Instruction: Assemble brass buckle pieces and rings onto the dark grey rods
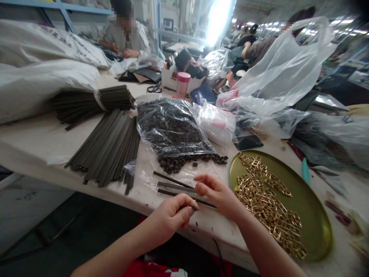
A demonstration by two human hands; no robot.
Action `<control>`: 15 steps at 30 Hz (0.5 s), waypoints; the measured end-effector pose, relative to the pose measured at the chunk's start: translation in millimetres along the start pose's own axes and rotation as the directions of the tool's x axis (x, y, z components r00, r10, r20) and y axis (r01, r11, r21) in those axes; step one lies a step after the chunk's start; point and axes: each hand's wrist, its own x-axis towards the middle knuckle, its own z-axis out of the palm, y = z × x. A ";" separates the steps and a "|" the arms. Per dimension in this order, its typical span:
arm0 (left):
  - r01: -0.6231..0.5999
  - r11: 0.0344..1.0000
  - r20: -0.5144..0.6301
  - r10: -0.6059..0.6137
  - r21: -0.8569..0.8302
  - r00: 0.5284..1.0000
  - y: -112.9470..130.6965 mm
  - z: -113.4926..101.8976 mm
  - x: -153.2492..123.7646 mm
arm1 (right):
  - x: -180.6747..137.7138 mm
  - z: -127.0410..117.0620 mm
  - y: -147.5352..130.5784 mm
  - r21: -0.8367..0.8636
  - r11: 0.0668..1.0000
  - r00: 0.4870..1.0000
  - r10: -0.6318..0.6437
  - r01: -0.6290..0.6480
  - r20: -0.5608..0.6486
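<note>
My left hand (174,213) is closed at the table's front edge, its thumb and fingers pinching a narrow dark strip (194,207), of which only a short end shows. A small glint sits by the fingertips, too small to name. Just beyond it, my right hand (217,194) hovers over a few loose dark strips (173,187), fingers slightly curled and apart, with nothing visible in them. To the right lies a round gold-coloured tray (305,192) with many gold metal buckles (265,202). Small black loops (173,164) spill from a clear plastic bag (173,123).
Many dark strips (108,148) fan out at left, below a tied bundle (115,98). Behind the bag are a pink-lidded cup (182,85), scissors (154,88) and a white plastic bag (288,73). A dark phone-like slab (249,142) lies near the tray. Another person (127,38) sits opposite.
</note>
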 end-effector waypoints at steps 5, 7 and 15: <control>0.015 1.000 -0.039 -0.014 0.009 0.999 -1.4 -7.9 1.1 | 65.8 -10.7 9.1 -0.723 0.690 0.964 -0.178 -0.021 -0.197; 0.015 1.000 -0.055 -0.014 0.020 0.998 -1.1 -9.5 -1.0 | 74.2 -7.1 15.5 -0.737 0.675 0.969 -0.166 -0.024 -0.184; -0.041 0.997 -0.109 0.048 0.072 0.993 -7.0 -4.4 -12.9 | 49.4 3.5 17.3 -0.718 0.695 0.960 -0.222 0.032 -0.171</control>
